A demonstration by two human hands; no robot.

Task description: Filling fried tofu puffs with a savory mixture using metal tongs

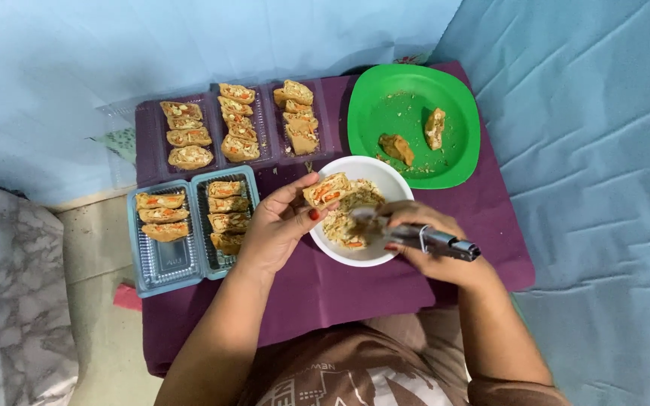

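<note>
Golden-brown and crisp-looking, the cut pastry piece (326,189) sits pinched between thumb and fingertips of the left hand (276,229), held just over the near-left rim of the white bowl (396,177). Its open face shows a pale filling flecked with orange. The right hand (434,248) is closed around a metal utensil (434,240), whose working end is blurred over the shredded, creamy filling (347,225) in the bowl; whether it is a spoon or tongs cannot be told.

By the look of it, the step in hand is stuffing or topping up this piece from the bowl. The next move would call for a steady tilt of the open face upward and a small, controlled load on the utensil, since the shell looks brittle and the filling loose.

On the purple cloth of the surface (317,289), two clear ribbed plastic trays (167,259) lie at the left edge, one partly filled, the other nearly full of similar wedges. Further trays (238,120) along the far edge hold neat stacked rows. A glossy green plate (457,162) at the far right corner carries two leftover pieces (415,139) and scattered crumbs. Blue fabric (596,150) lies wrinkled to the right.
</note>
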